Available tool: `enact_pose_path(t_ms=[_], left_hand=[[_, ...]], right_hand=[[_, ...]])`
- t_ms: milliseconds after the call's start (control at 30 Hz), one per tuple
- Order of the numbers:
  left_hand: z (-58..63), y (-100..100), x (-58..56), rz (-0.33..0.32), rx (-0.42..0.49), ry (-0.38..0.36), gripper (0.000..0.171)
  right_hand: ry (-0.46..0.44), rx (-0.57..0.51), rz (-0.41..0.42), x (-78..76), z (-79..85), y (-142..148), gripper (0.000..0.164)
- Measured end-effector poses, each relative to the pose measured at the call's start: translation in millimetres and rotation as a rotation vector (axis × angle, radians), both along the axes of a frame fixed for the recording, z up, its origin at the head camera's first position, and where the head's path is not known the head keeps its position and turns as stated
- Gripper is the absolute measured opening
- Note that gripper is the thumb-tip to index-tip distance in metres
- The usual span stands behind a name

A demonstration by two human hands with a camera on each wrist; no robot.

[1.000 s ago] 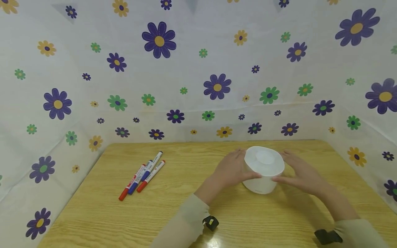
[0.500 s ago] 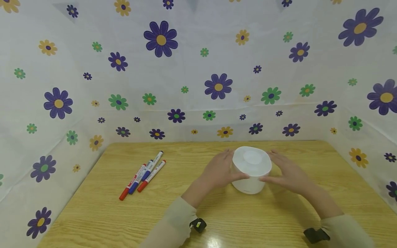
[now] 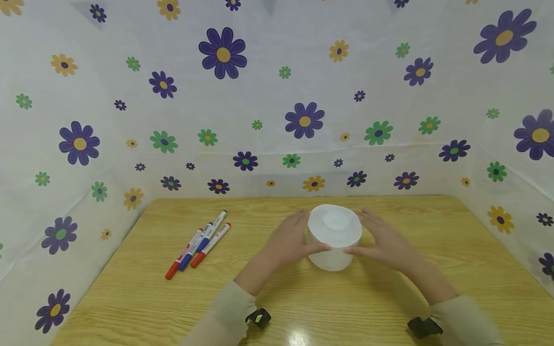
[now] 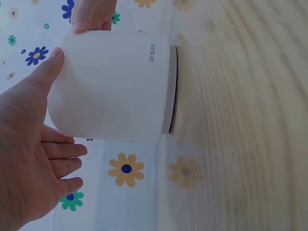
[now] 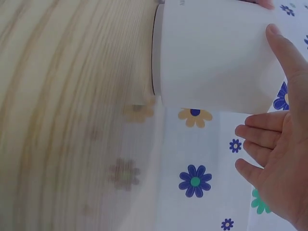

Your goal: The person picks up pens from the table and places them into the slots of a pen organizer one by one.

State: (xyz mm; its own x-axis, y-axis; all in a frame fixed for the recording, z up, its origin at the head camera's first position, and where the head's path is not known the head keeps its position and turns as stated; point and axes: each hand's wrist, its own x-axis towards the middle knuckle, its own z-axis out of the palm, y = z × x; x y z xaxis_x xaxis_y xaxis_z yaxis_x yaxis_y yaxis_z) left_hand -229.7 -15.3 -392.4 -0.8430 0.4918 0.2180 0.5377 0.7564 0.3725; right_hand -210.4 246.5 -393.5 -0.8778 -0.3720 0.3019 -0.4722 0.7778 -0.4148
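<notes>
A white rounded container (image 3: 334,235), with a broad dished top, stands upright on the wooden table (image 3: 242,298). My left hand (image 3: 289,240) holds it from the left, thumb at the front near the upper edge and fingers reaching round the far side. From the right, my right hand (image 3: 383,242) holds it the same way. In the left wrist view small lettering shows on the wall of the container (image 4: 113,86), above a narrower base ring. The right wrist view shows my thumb against the container (image 5: 216,57) and the other fingers spread alongside.
Several markers (image 3: 199,250) with red and blue caps lie together on the left part of the table. White cloth (image 3: 259,96) printed with flowers surrounds the table at the back and both sides. Black straps (image 3: 258,318) sit at the wrists.
Both hands have moved left across the table, bringing the white container with them. It stays upright throughout, and the markers keep their place.
</notes>
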Motion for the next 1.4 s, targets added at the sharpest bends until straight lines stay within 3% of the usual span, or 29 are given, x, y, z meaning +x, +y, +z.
enact_pose_path(t_ms=[200,900,1400], left_hand=[[2.6,-14,2.8,0.022,0.002,-0.042,0.098],[1.9,-56,9.2,0.061,0.055,-0.055,0.092],[4.3,-66,13.9,0.073,0.029,-0.001,0.091]], right_hand=[[-0.008,-0.007,0.013,-1.8,-0.3,-13,0.085],[-0.021,-0.022,0.029,-2.7,4.0,-58,0.086],[-0.056,-0.028,0.028,-1.7,3.2,-67,0.086]])
